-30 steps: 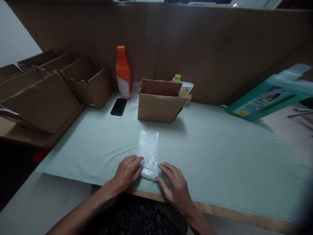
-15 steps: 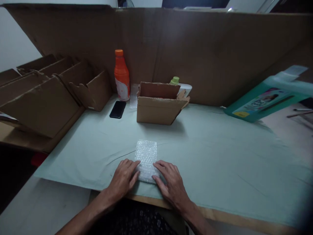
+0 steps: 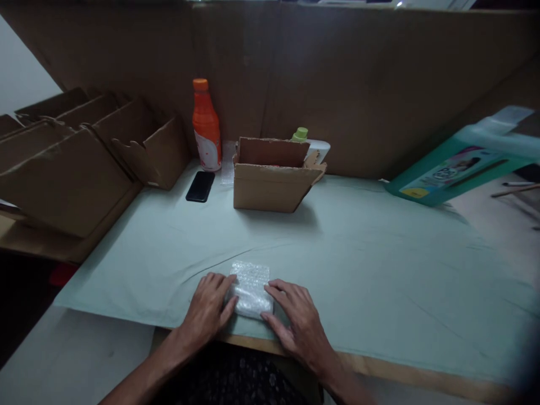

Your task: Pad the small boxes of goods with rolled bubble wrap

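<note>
A small piece of bubble wrap (image 3: 250, 287) lies on the cloth near the table's front edge, its near part folded over into a thicker, shiny layer. My left hand (image 3: 211, 304) grips its left side, thumb at the near corner and index finger farther up. On the other side my right hand (image 3: 294, 312) holds the right edge, thumb low and fingertips above. Whether anything is wrapped inside I cannot tell.
Beyond the hands stands an open cardboard box (image 3: 265, 188), with a green-capped white bottle (image 3: 316, 149) behind it. Left of it are a black phone (image 3: 199, 187), an orange bottle (image 3: 206, 132) and cardboard bins (image 3: 80, 169). A green jug (image 3: 455, 163) leans at right.
The bubble wrap has become shorter, its far edge now closer to me and its near part folded over. Both hands still hold its sides. The view has tilted slightly down.
</note>
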`<state>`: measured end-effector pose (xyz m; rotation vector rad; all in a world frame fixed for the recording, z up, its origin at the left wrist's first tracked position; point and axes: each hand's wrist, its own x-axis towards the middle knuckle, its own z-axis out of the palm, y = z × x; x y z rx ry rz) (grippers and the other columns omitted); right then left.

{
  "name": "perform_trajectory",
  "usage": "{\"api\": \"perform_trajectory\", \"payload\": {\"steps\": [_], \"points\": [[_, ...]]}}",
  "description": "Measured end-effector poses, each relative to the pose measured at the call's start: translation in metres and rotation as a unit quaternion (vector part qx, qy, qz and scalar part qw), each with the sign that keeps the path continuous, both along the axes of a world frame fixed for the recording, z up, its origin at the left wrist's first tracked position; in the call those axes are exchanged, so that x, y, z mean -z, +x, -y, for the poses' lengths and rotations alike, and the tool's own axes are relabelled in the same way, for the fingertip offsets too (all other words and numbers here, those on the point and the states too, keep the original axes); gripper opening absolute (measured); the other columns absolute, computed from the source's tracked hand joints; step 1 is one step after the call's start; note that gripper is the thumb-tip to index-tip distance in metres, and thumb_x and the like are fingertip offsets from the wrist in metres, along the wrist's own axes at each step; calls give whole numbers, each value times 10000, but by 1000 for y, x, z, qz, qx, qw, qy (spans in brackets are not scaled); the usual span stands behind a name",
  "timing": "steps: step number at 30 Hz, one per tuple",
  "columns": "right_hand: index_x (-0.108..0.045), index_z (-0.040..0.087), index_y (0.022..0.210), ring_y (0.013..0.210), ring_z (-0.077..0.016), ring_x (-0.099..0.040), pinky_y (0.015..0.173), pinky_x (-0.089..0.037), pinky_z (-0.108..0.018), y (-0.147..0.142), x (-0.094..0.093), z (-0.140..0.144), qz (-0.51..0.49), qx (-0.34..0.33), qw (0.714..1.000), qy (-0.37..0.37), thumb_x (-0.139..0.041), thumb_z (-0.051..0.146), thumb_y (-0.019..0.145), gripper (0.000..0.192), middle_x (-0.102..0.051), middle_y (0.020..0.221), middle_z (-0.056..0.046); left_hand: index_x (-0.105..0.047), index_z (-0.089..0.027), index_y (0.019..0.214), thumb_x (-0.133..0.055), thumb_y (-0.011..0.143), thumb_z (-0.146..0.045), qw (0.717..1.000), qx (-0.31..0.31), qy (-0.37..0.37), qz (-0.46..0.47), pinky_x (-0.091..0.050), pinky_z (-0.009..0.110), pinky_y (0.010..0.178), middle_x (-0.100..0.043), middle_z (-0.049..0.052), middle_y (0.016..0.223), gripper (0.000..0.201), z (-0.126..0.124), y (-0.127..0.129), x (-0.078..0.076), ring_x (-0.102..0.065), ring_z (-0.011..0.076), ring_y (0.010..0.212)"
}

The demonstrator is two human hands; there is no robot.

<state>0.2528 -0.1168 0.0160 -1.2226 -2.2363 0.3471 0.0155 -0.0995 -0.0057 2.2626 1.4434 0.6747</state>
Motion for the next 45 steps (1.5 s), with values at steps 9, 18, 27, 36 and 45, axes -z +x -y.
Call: {"api": "perform_trajectory", "payload": {"steps": [9, 18, 27, 36, 45], "points": [[-674, 212, 1184, 938, -253, -671, 849, -528, -429, -11, 15, -22, -96, 47, 989, -103, -590, 236, 933, 266, -757, 1064, -94, -360, -199, 1484, -662, 848, -464, 876, -160, -248, 381, -503, 434, 941, -609, 144, 1249, 752, 6, 1, 2, -624, 260, 1077], [-586, 237, 1338, 1197, -293, -599, 977, -494, -409, 7, 3, -2, -294, 54, 895, -332, -722, 473, 794, 608, -619, 1339, -128, -252, -201, 1567, -716, 797, -569, 800, -100, -344, 480, -501, 295, 848, -652, 76, 1071, 972, 20, 29, -6, -630, 198, 914], [-698, 201, 964, 750, -190, -642, 672, -515, -260, 66, -17, -32, -310, 143, 885, -318, -651, 556, 846, 377, -686, 827, -31, -351, -218, 1505, -608, 902, -246, 969, 28, 223, 105, -337, 506, 1156, -533, 151, 1449, 656, -128, 41, -80, -411, 303, 1415], [-749, 225, 960, 708, -198, -691, 641, -577, -262, 135, -108, -90, -163, 239, 955, -72, -682, 606, 793, 421, -748, 849, -44, -676, -183, 926, -492, 799, -61, 960, 32, 260, -93, -357, 544, 1108, -697, 46, 841, 255, -237, 60, -126, -643, 219, 867], [-702, 290, 1091, 579, -157, -631, 453, -464, -236, 108, -206, -118, 46, 165, 980, 101, -596, 584, 890, 372, -737, 828, -34, -650, -190, 996, -490, 885, -28, 957, 79, 280, -5, -267, 558, 1152, -668, 11, 837, 253, -96, 30, -120, -572, 166, 790]]}}
